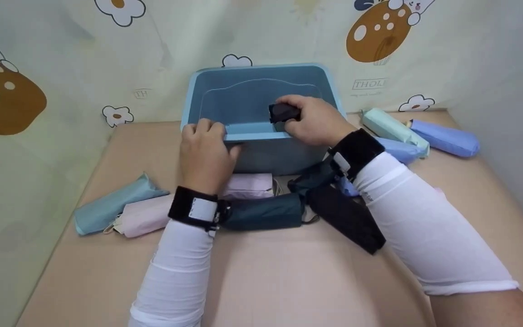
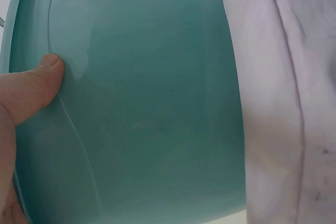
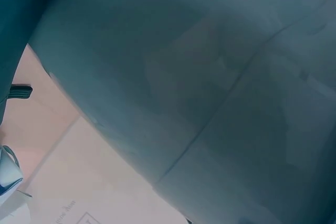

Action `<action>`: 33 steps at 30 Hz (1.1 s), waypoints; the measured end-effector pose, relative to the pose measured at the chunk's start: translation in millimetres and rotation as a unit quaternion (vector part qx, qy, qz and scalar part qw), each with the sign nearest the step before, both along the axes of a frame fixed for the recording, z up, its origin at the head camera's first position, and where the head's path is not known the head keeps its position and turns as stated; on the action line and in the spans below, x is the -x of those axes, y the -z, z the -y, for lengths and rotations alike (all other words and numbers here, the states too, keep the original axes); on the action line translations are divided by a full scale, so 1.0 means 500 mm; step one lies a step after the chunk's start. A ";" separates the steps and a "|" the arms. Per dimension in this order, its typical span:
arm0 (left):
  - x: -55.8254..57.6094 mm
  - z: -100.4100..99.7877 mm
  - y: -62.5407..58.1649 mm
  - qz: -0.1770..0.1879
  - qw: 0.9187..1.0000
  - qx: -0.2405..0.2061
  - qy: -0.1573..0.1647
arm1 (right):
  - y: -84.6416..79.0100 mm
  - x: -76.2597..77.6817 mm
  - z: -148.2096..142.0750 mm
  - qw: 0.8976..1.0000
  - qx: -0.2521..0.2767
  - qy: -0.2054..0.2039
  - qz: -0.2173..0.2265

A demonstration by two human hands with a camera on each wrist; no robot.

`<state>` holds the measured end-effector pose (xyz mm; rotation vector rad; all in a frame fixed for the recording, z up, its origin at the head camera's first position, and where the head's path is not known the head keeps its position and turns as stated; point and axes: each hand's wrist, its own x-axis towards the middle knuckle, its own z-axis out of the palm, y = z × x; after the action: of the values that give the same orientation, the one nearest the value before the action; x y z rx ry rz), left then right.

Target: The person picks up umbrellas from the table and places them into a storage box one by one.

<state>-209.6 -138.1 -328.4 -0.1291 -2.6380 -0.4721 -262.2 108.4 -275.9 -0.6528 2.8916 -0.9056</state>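
A blue plastic storage bin (image 1: 266,156) stands at the back of the table, its top uncovered. My left hand (image 1: 207,156) grips its front rim near the left corner, fingers over the edge. In the left wrist view the thumb (image 2: 44,80) presses on the bin's outer wall. Over the front rim, toward the right, my right hand (image 1: 318,120) holds a small black folded umbrella (image 1: 283,112), its far end showing above the bin's interior. The right wrist view is filled by the bin's wall (image 3: 210,103); the right hand is out of sight there.
Before the bin lie a pale pink folded umbrella (image 1: 249,184), a dark teal one (image 1: 263,212) and a black one (image 1: 345,215). To the left are a light teal one (image 1: 116,202) and another pink one (image 1: 145,215). Mint (image 1: 393,129) and blue (image 1: 445,137) ones lie right.
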 end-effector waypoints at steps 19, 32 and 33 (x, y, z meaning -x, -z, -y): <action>-0.003 0.000 -0.004 0.008 1.000 -0.006 0.000 | -0.004 -0.009 0.001 0.999 0.003 -0.022 0.031; -0.003 0.001 -0.004 0.011 1.000 -0.008 0.002 | -0.005 -0.014 0.000 0.999 0.020 -0.017 0.031; -0.003 0.001 -0.005 0.012 1.000 -0.008 0.002 | -0.004 -0.015 0.000 0.999 0.022 -0.017 0.031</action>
<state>-207.9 -138.6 -326.2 -0.1245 -2.6574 -0.5002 -254.8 108.5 -273.7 -0.6619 2.8053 -0.9694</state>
